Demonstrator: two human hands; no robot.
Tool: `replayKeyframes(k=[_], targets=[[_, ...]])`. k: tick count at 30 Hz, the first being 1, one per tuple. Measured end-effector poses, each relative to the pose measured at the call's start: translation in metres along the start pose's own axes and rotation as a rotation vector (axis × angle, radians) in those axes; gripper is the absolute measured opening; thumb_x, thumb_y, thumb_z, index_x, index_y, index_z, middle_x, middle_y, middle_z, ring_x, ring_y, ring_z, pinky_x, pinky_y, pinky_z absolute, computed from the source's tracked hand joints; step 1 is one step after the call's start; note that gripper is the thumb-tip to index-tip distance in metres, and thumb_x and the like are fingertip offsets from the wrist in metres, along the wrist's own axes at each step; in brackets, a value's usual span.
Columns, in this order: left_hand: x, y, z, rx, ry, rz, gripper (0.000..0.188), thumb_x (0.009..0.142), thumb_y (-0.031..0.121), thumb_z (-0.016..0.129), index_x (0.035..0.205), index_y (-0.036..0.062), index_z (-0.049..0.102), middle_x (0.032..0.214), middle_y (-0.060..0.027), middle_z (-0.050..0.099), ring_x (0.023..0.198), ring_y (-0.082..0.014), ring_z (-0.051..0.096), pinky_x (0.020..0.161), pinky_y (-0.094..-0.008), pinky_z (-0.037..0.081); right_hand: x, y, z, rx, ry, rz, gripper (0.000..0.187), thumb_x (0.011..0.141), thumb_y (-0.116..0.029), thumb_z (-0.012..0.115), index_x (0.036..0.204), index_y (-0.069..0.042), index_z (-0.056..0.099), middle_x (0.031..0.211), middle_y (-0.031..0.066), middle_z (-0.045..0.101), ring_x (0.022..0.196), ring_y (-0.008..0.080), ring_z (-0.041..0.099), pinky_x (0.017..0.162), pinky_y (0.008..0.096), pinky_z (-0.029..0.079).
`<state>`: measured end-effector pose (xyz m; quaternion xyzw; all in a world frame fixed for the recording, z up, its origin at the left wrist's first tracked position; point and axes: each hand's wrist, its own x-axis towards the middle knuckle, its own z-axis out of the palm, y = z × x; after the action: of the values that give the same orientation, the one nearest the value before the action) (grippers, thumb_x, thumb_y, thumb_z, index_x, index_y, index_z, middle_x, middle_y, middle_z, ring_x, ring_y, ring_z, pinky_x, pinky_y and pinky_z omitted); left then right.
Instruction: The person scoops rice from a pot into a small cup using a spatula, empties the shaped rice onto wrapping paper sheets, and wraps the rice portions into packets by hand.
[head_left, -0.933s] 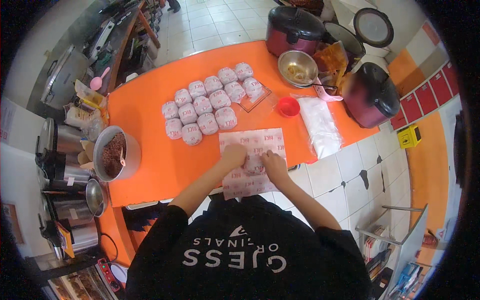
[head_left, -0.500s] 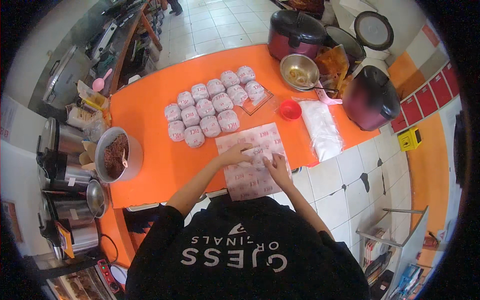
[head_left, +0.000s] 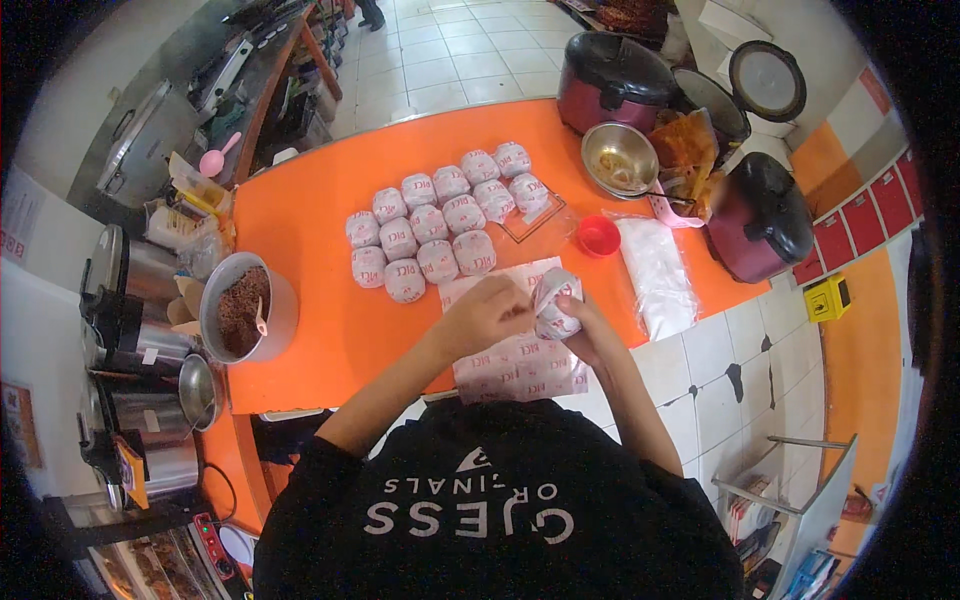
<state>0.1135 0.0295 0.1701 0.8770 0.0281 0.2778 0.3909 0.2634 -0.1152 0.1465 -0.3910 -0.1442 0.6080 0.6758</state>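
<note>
A rounded paper-wrapped bundle (head_left: pixel 556 300) in white paper with red print is held up over the front of the orange table. My right hand (head_left: pixel 592 325) grips it from the right, thumb across its near side. Against its left side is my left hand (head_left: pixel 490 318), fingers bent together; whatever lies between them is hidden. Beneath both hands lie printed wrapping sheets (head_left: pixel 520 370), partly hanging past the table's front edge. Several similar wrapped bundles (head_left: pixel 427 221) stand in rows just beyond my hands.
On the orange table (head_left: pixel 310 330), a pot of brown grains (head_left: pixel 245 305) with a spoon stands left. To the right are a red cup (head_left: pixel 599 236), a plastic-bagged white stack (head_left: pixel 656 275), a metal bowl (head_left: pixel 620 160) and rice cookers (head_left: pixel 615 85). Large steel pots (head_left: pixel 140 330) line the left side.
My hands were flat on the wrapped item on the sheets. Now the bundle is lifted, rounded, in my right hand, and my left fingers have curled in beside it. The view has shifted slightly.
</note>
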Motion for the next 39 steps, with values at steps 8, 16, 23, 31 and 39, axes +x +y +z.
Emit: replayKeyframes(k=[8, 16, 23, 31, 39], targets=[[-0.005, -0.002, 0.020, 0.361, 0.501, 0.318, 0.040, 0.061, -0.001, 0.068, 0.100, 0.0063, 0.069, 0.085, -0.0047, 0.054, 0.077, -0.0229, 0.056, 0.065, -0.0319, 0.049, 0.000, 0.014, 0.044, 0.456, -0.053, 0.011, 0.046, 0.089, -0.045, 0.058, 0.120, -0.012, 0.051, 0.110, 0.0049, 0.060, 0.097, 0.0196, 0.059, 0.086, 0.0357, 0.048], [-0.061, -0.018, 0.077, -0.471, 0.355, -0.409, 0.058, 0.079, -0.004, 0.059, 0.135, 0.0038, 0.044, 0.119, -0.0175, 0.054, 0.100, -0.0260, 0.056, 0.085, -0.0315, 0.045, 0.029, 0.046, 0.043, 0.266, 0.258, -0.076, 0.040, 0.093, -0.047, 0.051, 0.118, -0.017, 0.053, 0.107, 0.0061, 0.060, 0.097, 0.0200, 0.058, 0.084, 0.0374, 0.045], [-0.111, -0.077, 0.073, -0.198, -0.104, -0.656, 0.062, 0.087, 0.014, 0.058, 0.142, 0.0021, 0.032, 0.139, -0.0210, 0.039, 0.123, -0.0344, 0.044, 0.102, -0.0410, 0.036, 0.068, 0.094, -0.045, -0.832, 0.531, -0.067, 0.056, 0.090, -0.043, 0.057, 0.119, 0.004, 0.049, 0.111, 0.0250, 0.059, 0.098, 0.0319, 0.060, 0.078, 0.0425, 0.048], [-0.157, -0.104, 0.067, 0.578, -0.086, -0.385, 0.061, 0.086, 0.031, 0.057, 0.140, 0.0098, 0.038, 0.145, -0.0144, 0.035, 0.134, -0.0323, 0.031, 0.108, -0.0453, 0.028, 0.070, 0.102, -0.046, -1.692, 0.505, -0.676, 0.041, 0.083, -0.023, 0.060, 0.117, -0.002, 0.050, 0.103, 0.0235, 0.055, 0.099, 0.0387, 0.051, 0.080, 0.0480, 0.045], [-0.149, -0.093, 0.066, 0.613, -0.040, -0.417, 0.059, 0.086, 0.034, 0.056, 0.138, 0.0107, 0.042, 0.145, -0.0120, 0.037, 0.134, -0.0288, 0.034, 0.109, -0.0456, 0.027, 0.067, 0.080, -0.038, -1.841, 0.353, -0.171, 0.065, 0.069, -0.027, 0.073, 0.124, -0.007, 0.044, 0.112, 0.0221, 0.050, 0.101, 0.0402, 0.050, 0.083, 0.0476, 0.046]])
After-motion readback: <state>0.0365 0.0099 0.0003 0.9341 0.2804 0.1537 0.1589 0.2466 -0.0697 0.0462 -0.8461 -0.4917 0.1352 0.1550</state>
